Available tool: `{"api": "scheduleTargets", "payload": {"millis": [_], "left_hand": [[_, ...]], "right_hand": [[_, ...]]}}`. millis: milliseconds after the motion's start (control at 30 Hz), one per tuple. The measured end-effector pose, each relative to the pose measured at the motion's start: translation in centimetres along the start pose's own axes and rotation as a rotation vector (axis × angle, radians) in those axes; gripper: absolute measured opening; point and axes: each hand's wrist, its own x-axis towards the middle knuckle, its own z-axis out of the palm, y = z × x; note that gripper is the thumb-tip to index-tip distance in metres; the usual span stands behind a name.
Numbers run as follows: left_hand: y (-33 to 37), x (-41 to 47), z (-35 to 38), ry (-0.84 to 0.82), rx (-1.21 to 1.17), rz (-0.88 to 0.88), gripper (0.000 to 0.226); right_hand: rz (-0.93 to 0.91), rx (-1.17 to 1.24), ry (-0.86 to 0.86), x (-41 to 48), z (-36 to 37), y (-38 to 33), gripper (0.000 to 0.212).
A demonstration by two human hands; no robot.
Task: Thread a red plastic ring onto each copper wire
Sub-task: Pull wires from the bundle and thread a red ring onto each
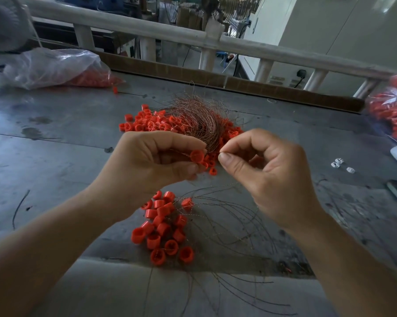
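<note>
Feeding one wire into one ring, held above the bench

The left hand (pixel 147 161) pinches a red ring (pixel 197 156) between thumb and curled fingers, with its open end turned toward the right hand (pixel 268 170). The right hand's thumb and forefinger are pressed together on a fine copper wire (pixel 219 153), and its tip is just beside the ring. To do this well, I would keep the left grip still and the hole facing the tip. I would hold the wire close to its end so it cannot bend, then push it straight through. The bundle of bare wires (pixel 197 117) lies behind on the loose rings (pixel 147 123). The threaded rings (pixel 163 225) lie on the bench (pixel 55 145) below the hands, their wires trailing toward the person. The held wire is too thin to follow along its length.
</note>
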Motion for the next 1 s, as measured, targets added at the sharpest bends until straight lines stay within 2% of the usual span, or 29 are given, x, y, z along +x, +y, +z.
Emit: {"api": "scheduleTargets", "payload": {"millis": [267, 1000], "left_hand": [[-0.25, -0.03, -0.16, 0.01, 0.043, -0.011, 0.031], [-0.41, 0.1, 0.2, 0.025, -0.044, 0.083, 0.026]], "right_hand": [[0.006, -0.008, 0.01, -0.04, -0.01, 0.0, 0.009], [0.079, -0.002, 0.01, -0.41, 0.81, 0.23, 0.01]]}}
